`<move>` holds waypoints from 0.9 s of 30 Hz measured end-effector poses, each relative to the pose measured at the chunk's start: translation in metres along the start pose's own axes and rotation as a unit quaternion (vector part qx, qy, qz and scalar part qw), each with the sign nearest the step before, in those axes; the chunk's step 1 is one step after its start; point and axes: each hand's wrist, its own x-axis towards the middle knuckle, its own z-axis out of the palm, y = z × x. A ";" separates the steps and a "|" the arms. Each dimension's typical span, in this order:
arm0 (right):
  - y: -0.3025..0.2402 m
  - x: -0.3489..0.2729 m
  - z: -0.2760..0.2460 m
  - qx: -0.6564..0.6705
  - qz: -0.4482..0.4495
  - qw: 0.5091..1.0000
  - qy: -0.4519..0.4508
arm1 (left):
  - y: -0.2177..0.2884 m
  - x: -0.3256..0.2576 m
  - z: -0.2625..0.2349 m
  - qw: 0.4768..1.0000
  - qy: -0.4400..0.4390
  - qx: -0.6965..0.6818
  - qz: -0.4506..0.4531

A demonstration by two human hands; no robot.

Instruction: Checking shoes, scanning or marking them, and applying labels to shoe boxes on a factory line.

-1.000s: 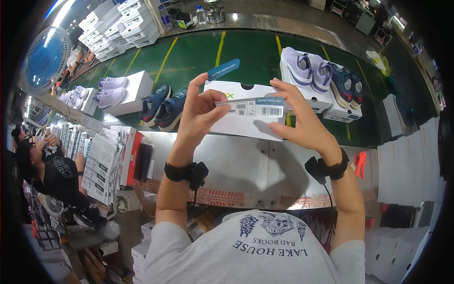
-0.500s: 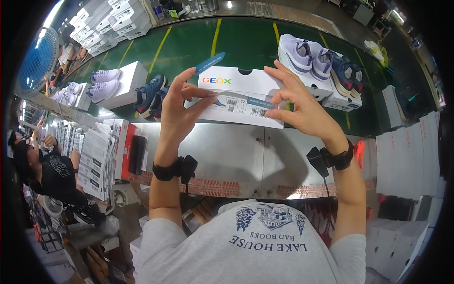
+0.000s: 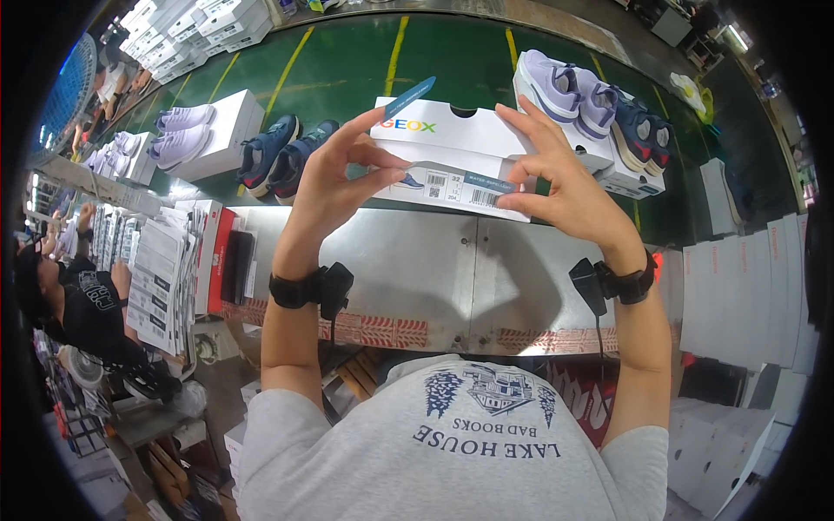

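A white shoebox [image 3: 486, 135] with coloured lettering stands at the near side of the green belt, its end facing me. Across that end runs a white label [image 3: 445, 184] with a shoe picture, barcodes and a blue band. My left hand [image 3: 343, 174] is closed, thumb and a bent finger pinching the label's left end. A blue printed strip [image 3: 410, 97] juts up from its index fingertip. My right hand [image 3: 569, 187] is closed at the label's right end with thumb and bent finger, while another finger reaches over the box top. Whether the label is fully stuck down, I cannot tell.
Navy shoes [image 3: 271, 152] and lilac shoes [image 3: 184, 135] on a box stand left on the green belt [image 3: 347, 65]. More lilac shoes [image 3: 556, 82] sit right on boxes. A metal ledge [image 3: 391, 269] runs nearer me. Paper stacks and a person [image 3: 87, 300] are at left.
The whole view has shifted, so belt and shoes sit higher in the picture. Both hands keep their places at the label's ends, and the blue strip stays at my left index finger.
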 end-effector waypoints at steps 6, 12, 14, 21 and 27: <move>0.006 -0.004 -0.006 0.019 0.012 1.000 -0.004 | 0.001 0.006 0.010 1.000 0.001 -0.028 0.001; 0.013 -0.005 -0.007 -0.003 0.000 1.000 -0.001 | 0.000 0.008 0.012 0.999 -0.010 -0.038 -0.004; 0.016 -0.005 -0.007 0.009 -0.010 1.000 0.002 | -0.001 0.010 0.012 0.999 -0.018 0.027 0.019; 0.022 -0.005 -0.008 0.025 -0.015 0.999 0.028 | 0.005 0.008 0.024 0.986 -0.019 0.145 0.086; 0.030 -0.002 0.004 -0.002 -0.007 0.993 0.121 | 0.022 0.004 0.082 0.918 0.046 0.269 0.286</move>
